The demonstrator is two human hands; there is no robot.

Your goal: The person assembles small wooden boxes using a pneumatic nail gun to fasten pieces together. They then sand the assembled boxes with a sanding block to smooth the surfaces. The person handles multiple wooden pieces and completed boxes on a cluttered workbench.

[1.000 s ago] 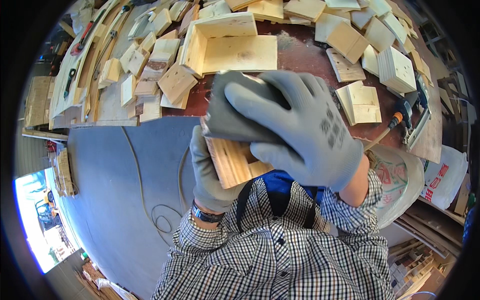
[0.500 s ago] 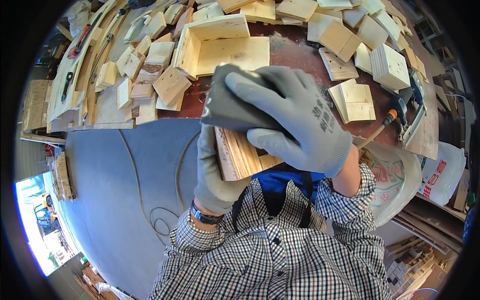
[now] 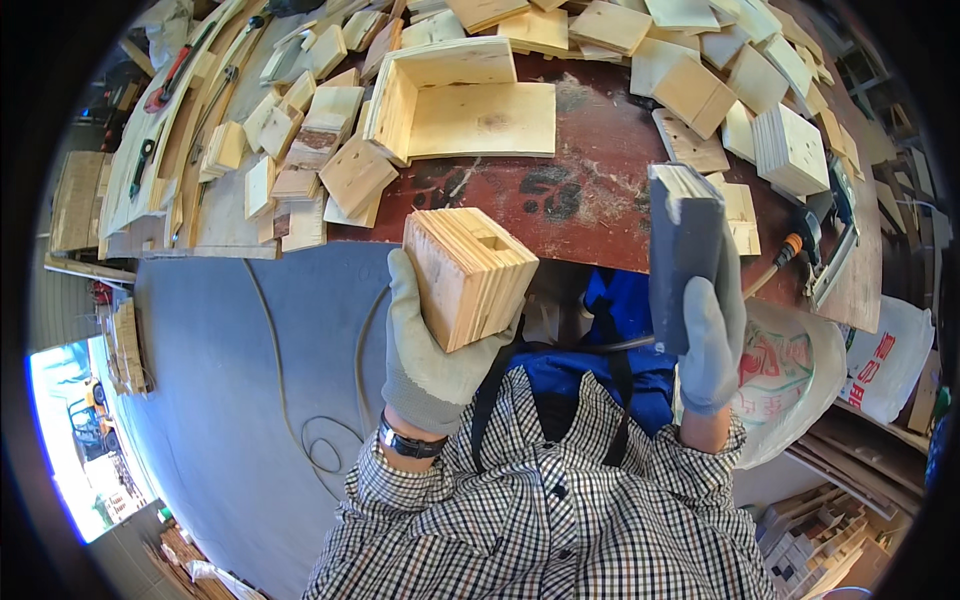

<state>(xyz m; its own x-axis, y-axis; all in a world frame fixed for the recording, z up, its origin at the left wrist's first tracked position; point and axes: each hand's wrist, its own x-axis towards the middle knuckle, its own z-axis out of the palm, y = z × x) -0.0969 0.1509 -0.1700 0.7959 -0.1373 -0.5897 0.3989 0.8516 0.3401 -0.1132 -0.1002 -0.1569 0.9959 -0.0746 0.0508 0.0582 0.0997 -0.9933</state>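
My left hand [image 3: 432, 352], in a grey glove, grips a stack of small plywood squares [image 3: 468, 272] held edge-up just in front of the bench edge. Off to the right, my gloved right hand [image 3: 712, 335] holds a dark grey sanding block [image 3: 683, 250] upright, well apart from the stack. The worn red-brown workbench [image 3: 590, 190] lies behind both hands. An open plywood box [image 3: 460, 100] sits on it straight ahead.
Many loose plywood squares [image 3: 345, 175] cover the bench at left and back, with a neat stack [image 3: 790, 150] at right. A power tool with an orange-tipped hose [image 3: 810, 245] lies at the right edge. White sacks [image 3: 800, 380] stand lower right. A cable [image 3: 290, 400] trails on grey floor.
My right hand has lifted the sanding block off the stack and swung it away to the right. The stack's layered edge now shows in my left hand.
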